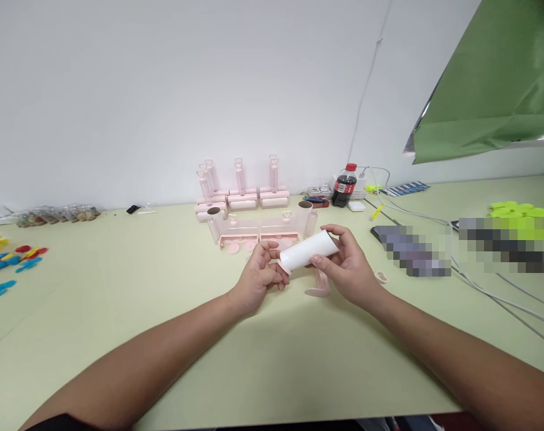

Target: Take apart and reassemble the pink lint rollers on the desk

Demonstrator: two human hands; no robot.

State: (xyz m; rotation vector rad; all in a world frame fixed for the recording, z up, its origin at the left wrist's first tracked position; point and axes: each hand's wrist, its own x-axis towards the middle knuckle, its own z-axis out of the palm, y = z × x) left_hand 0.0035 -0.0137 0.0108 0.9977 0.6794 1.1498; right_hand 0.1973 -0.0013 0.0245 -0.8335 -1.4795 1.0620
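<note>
A white roll (306, 250) with a hollow end is held tilted above the table, its upper end to the right. My right hand (353, 266) grips that upper end between thumb and fingers. At the lower end, my left hand (259, 276) pinches a thin pink disc (284, 268) against the roll. Beneath my right hand lies a pink plastic part (320, 286), partly hidden. A small pink heart-shaped piece (381, 277) rests to the right. Behind my hands are pink trays (239, 240) with clear covers and two upright rolls (305, 205) showing brown cores.
Several pink holders (242, 200) with upright heart-topped tubes stand by the wall. A cola bottle (344, 187), white cables (410, 214) and a blurred phone-like object (409, 250) are at right. Colourful plastic pieces (11, 258) lie far left; yellow-green ones (518, 209) lie far right.
</note>
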